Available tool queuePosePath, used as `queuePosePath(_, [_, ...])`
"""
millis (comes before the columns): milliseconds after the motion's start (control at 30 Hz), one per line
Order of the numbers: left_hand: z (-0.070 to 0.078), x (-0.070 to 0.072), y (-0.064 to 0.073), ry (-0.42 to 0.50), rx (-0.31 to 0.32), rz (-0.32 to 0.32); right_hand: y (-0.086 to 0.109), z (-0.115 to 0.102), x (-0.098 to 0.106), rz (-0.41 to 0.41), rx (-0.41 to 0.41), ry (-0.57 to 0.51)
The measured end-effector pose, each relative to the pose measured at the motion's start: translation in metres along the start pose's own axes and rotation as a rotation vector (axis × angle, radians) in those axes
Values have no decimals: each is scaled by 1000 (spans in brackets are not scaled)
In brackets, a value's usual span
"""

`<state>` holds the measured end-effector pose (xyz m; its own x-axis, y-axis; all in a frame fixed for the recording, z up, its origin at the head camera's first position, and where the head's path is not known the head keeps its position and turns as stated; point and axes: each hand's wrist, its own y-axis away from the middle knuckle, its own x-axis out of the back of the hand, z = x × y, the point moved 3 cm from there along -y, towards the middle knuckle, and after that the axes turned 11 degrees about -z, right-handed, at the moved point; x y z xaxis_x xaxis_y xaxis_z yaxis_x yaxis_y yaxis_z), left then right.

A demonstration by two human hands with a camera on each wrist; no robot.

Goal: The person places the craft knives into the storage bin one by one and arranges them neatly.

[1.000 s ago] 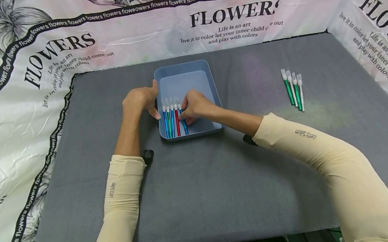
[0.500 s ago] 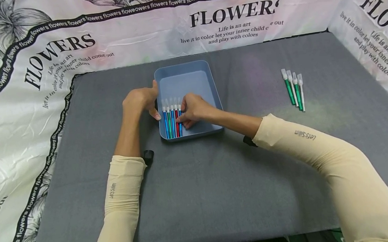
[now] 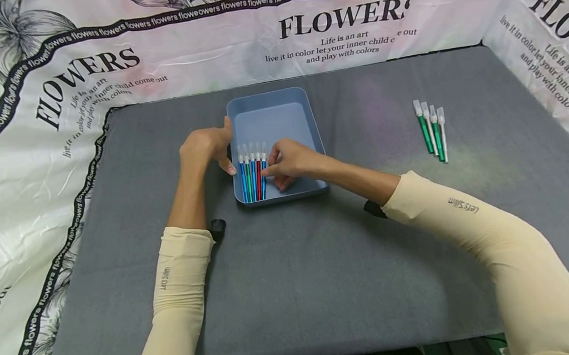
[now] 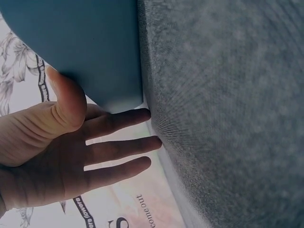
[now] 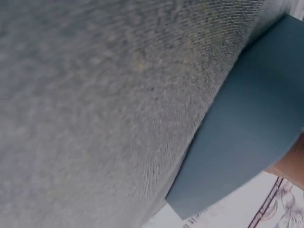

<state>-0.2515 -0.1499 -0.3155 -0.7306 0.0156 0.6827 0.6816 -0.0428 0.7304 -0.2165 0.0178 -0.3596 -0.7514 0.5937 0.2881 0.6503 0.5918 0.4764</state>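
Note:
A blue-grey tray (image 3: 279, 114) holds a side-by-side row of slim, capped pen-like sticks along its near left. Their barrels are blue, green and red, with translucent caps; they are too small to tell the exact kind. My right hand (image 3: 290, 160) is inside the tray beside the row's right end, its thumb tip at or very near the rightmost blue stick (image 3: 264, 182). My left hand (image 3: 206, 144) rests at the tray's left side. In the left wrist view, three of its fingers (image 4: 118, 149) are straight and the thumb lies against the tray wall (image 4: 95, 42). The right wrist view hides the right fingers.
Several similar sticks with green and white barrels (image 3: 436, 132) lie side by side on the grey cloth (image 3: 353, 283), right of the tray. A flower-printed sheet (image 3: 195, 56) borders the cloth at the back and sides.
The rightmost blue stick, slanted under my right fingers at first, has straightened alongside the red one. My right hand has then drawn slightly right, off the row. The left hand stays put.

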Motion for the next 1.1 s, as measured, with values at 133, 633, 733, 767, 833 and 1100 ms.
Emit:
queuePosePath(133, [-1,0,0,8,6,-7,15,-3,8,21,28,74])
queuePosePath(633, [-1,1,-3,11,13,-13,93,-4,80,400,156,238])
queuePosePath(733, [-1,1,-2,19,11,-17,108,8,94,457,115,265])
queuePosePath(767, [-1,1,-2,15,8,-17,113,12,99,469,96,278])
queuePosePath(833, [-2,1,-2,13,6,-10,121,21,111,496,66,306])
queuePosePath(1100, [-2,1,-2,17,-8,-15,144,63,156,595,-134,572])
